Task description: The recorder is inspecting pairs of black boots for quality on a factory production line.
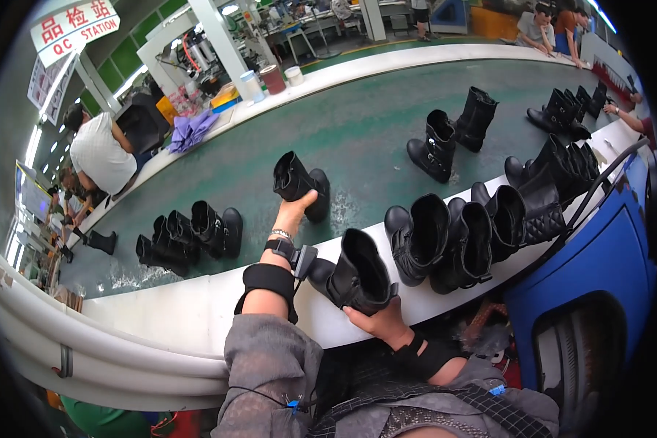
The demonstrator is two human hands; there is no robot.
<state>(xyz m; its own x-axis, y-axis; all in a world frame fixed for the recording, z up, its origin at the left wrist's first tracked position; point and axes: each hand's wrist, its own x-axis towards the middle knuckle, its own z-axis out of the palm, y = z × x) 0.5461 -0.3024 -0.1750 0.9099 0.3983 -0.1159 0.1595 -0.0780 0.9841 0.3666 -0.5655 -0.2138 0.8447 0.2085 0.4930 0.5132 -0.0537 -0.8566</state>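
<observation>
Green belt (358, 131) runs across the middle of the frame, with a white rim (197, 306) along its near side. At center, the left hand (293, 212) reaches out and grips a black boot (299, 182) on the belt. Lower center, the right hand (379, 321) is curled around another black boot (358, 274) over the rim. More boots (452, 241) stand to the right.

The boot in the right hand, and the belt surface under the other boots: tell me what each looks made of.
The boot held by the right hand looks like black leather or an imitation, smooth with a dull sheen; which one cannot be told. The belt looks like green rubber or plastic sheet, matte with whitish scuffs.
</observation>
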